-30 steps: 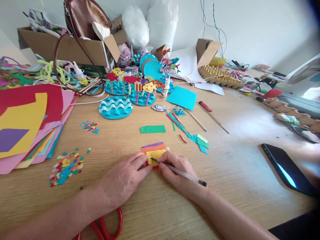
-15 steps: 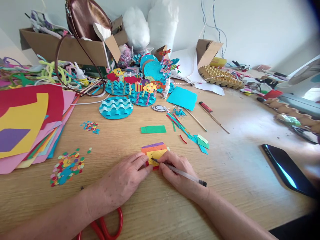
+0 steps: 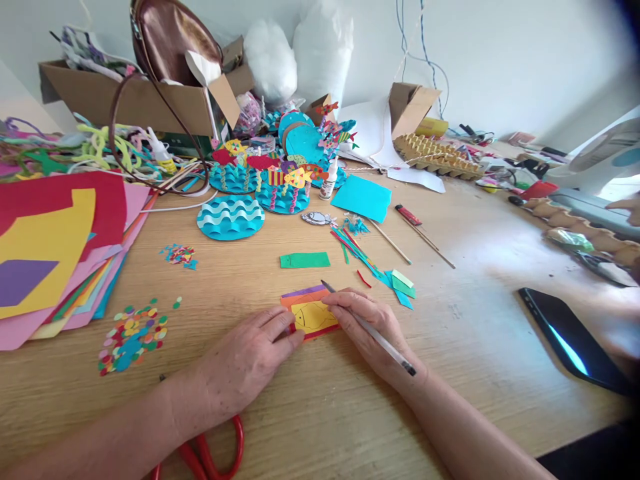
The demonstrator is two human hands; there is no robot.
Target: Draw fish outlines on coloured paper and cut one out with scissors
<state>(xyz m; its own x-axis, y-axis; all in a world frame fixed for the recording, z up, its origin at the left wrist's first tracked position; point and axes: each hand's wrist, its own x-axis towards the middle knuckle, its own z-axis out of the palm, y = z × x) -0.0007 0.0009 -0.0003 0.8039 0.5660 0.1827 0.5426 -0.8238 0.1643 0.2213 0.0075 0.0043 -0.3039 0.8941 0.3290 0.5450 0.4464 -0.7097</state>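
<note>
Scissors (image 3: 240,437) with red handles lie at seven o'clock from the yellow card (image 3: 314,313), partly covered by the left forearm (image 3: 167,413). One green strip (image 3: 305,259) sits at twelve, one phone (image 3: 570,343) at three, one scatter of paper dots (image 3: 133,333) at nine. One white bottle (image 3: 327,187) stands farther off at twelve, another (image 3: 161,159) between ten and eleven; neither label is readable. Bearing one fish outline (image 3: 310,321), the card tops a stack (image 3: 300,301) between the hands. Right hand (image 3: 373,312) fingers are clamped on one pen (image 3: 376,335); left hand (image 3: 255,347) fingers touch the stack's nine-o'clock end, pinching or pressing, I cannot tell.
</note>
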